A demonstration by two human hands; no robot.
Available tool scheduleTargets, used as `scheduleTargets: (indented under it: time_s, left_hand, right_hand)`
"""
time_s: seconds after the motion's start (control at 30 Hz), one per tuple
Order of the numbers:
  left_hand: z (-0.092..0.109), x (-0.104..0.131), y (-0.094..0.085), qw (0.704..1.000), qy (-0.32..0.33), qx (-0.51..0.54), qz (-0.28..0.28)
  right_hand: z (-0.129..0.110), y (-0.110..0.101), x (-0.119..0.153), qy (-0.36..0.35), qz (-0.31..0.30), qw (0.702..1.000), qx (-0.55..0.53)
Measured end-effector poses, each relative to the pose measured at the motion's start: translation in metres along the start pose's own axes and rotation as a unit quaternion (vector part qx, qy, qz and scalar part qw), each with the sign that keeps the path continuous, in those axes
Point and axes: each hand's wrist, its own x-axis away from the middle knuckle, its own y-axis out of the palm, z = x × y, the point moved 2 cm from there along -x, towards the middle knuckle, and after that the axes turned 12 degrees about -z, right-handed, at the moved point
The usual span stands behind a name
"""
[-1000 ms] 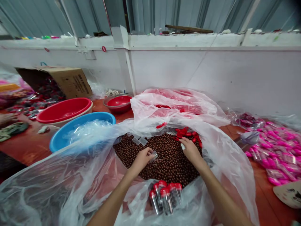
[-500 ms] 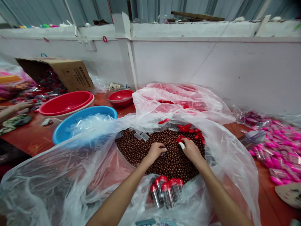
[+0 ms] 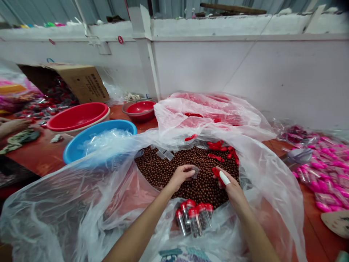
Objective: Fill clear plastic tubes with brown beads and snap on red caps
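Note:
Small brown balls point(image 3: 160, 174) fill an opened clear plastic bag point(image 3: 109, 196). Over them my left hand point(image 3: 182, 177) is closed on a small clear tube point(image 3: 195, 171). My right hand point(image 3: 228, 183), with a white wrap on one finger, pinches a red plastic piece point(image 3: 216, 172) above the balls. Loose red pieces point(image 3: 216, 145) lie at the back right of the balls, with another point(image 3: 216, 157) just behind my right hand. Empty clear tubes point(image 3: 165, 154) rest at the back left. Several tubes with red caps point(image 3: 195, 218) lie in front, on the bag.
A blue basin point(image 3: 72, 151) holds clear tubes, with a red basin point(image 3: 79, 116) behind it. A cardboard box point(image 3: 84, 83) lies farther left, near another person's hand point(image 3: 13, 127). Pink packets point(image 3: 327, 171) pile up at the right.
My right hand has lifted a red piece from the balls and drawn it toward me. My left hand has tilted up, so the clear tube shows more. The view has shifted slightly.

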Motion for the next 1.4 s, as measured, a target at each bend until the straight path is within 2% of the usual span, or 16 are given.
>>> scheduleTargets:
  time_s: [0.13,0.23,0.37,0.43,0.53,0.67,0.8,0.93,1.0,1.17,1.4]
  left_hand:
    - [0.017,0.022,0.011,0.996,0.008,0.076,-0.047]
    - [0.026,0.035,0.019,0.991,0.030,0.105,-0.077]
    - [0.027,0.045,0.025,0.996,0.048,0.032,-0.064]
    - [0.024,0.048,0.026,0.998,0.035,0.011,-0.058]
    - [0.022,0.052,0.029,0.998,0.010,0.028,-0.061]
    - [0.024,0.058,0.029,0.995,-0.005,0.057,-0.075]
    - [0.020,0.060,0.030,0.991,-0.026,0.096,-0.084]
    - [0.015,0.060,0.033,0.994,-0.035,0.077,-0.074]
    - [0.015,0.060,0.035,0.995,-0.026,0.062,-0.069]
    - [0.018,0.062,0.036,0.994,-0.031,0.067,-0.076]
    - [0.020,0.067,0.038,0.985,-0.057,0.112,-0.117]
  right_hand:
    - [-0.004,0.010,0.003,0.022,-0.037,0.998,-0.049]
    - [-0.014,0.021,0.005,0.006,-0.043,0.999,-0.014]
    - [-0.032,0.037,0.008,-0.068,-0.046,0.995,0.050]
    - [-0.040,0.045,0.009,-0.109,-0.080,0.989,0.068]
    - [-0.045,0.052,0.011,-0.125,-0.129,0.977,0.111]
    - [-0.045,0.054,0.014,-0.117,-0.136,0.967,0.180]
    - [-0.040,0.051,0.016,-0.100,-0.135,0.969,0.183]
    - [-0.040,0.047,0.018,-0.138,-0.058,0.956,0.252]
    - [-0.041,0.047,0.019,-0.142,-0.040,0.953,0.263]
    - [-0.039,0.051,0.021,-0.124,-0.110,0.962,0.216]
    - [-0.032,0.054,0.018,-0.111,-0.130,0.964,0.204]
